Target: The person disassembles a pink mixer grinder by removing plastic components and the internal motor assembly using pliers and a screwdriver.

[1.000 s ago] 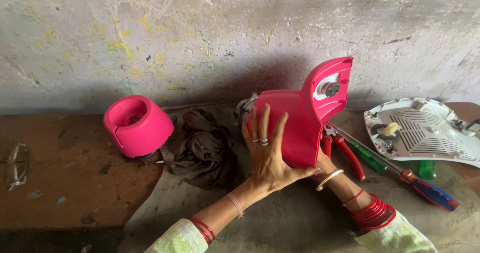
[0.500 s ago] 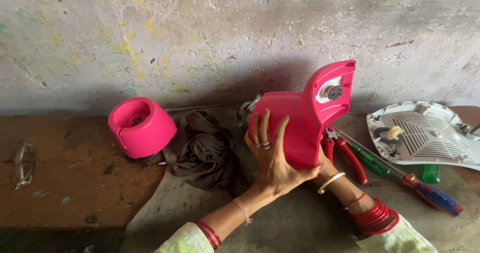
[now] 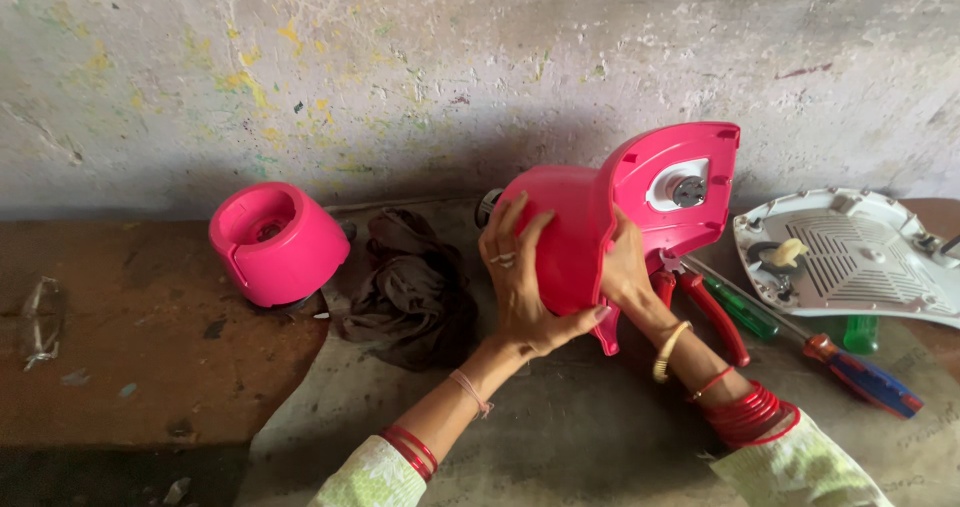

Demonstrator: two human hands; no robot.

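Note:
A pink plastic appliance housing (image 3: 640, 197) stands tilted on the worktop, its white and metal coupling facing up and right. My left hand (image 3: 520, 277) is spread over its curved left side, a ring on one finger. From below and to the right, my right hand (image 3: 625, 272) grips the housing's edge. Both wrists carry red bangles.
A pink round base part (image 3: 275, 242) sits at the left, a dark rag (image 3: 410, 287) beside it. Red-handled pliers (image 3: 710, 312), a green screwdriver (image 3: 745, 312) and a red-blue screwdriver (image 3: 865, 377) lie at the right. A white plastic bottom plate (image 3: 850, 257) rests far right.
Both hands have turned and shifted the pink housing slightly; my left hand now wraps further over its curved side. The camera has drifted a little.

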